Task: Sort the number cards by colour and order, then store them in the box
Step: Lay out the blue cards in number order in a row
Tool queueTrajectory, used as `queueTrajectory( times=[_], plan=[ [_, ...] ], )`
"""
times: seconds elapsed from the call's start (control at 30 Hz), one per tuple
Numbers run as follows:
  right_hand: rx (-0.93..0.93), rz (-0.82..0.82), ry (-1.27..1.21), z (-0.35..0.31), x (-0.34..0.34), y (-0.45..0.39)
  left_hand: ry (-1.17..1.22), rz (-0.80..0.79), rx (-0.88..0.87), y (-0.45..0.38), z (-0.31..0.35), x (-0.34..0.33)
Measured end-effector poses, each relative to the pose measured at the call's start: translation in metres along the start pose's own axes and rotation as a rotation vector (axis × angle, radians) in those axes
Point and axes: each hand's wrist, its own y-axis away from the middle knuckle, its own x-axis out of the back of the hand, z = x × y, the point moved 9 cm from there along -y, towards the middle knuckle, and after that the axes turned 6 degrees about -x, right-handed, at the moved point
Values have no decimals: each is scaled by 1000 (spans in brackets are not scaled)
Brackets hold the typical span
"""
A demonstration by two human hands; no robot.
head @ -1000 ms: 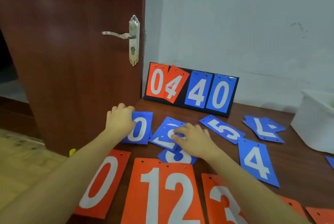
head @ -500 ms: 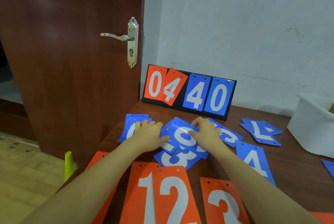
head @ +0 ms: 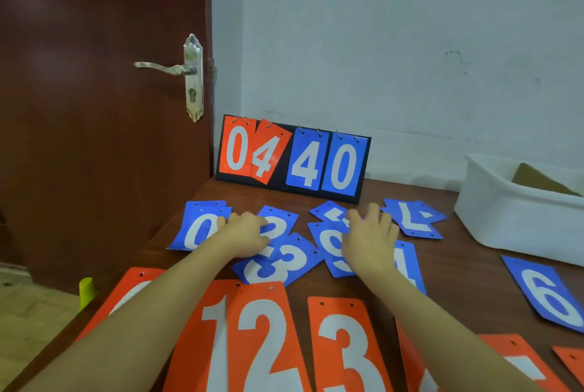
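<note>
Blue number cards lie scattered in the middle of the brown table (head: 467, 268). My left hand (head: 246, 235) presses with curled fingers on the blue 2 card (head: 279, 222), which overlaps the blue 3 card (head: 278, 265). My right hand (head: 373, 233) lies flat on a blue card whose digit looks like an 8 (head: 331, 248), partly covering it. The blue 0 card (head: 197, 229) lies left of my left hand. The blue 5 card (head: 328, 213), blue 7 card (head: 414, 219), blue 4 card (head: 409, 262) and blue 6 card (head: 550, 293) lie around. The white box (head: 518, 214) stands far right.
Orange cards run along the near edge: a 0 (head: 132, 287), a 1 and 2 (head: 252, 331), a 3 (head: 344, 344), more at right. A scoreboard stand (head: 294, 157) showing 04 40 leans on the wall. A dark red door (head: 94, 107) is at left.
My hands have parted. The right hand slid the blue 8 card to the right, off the pile. The left hand came to rest on the blue 2 card, and the 3 card now shows.
</note>
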Motion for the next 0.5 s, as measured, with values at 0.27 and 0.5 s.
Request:
queueTrajectory(
  times=[0.27, 0.5],
  plan=[
    [229, -372, -59, -49, -50, 15, -72, -9, -60, 11, -3, -6],
    [430, -261, -93, -51, -35, 4, -170, 9, -74, 29, -4, 0]
  ],
)
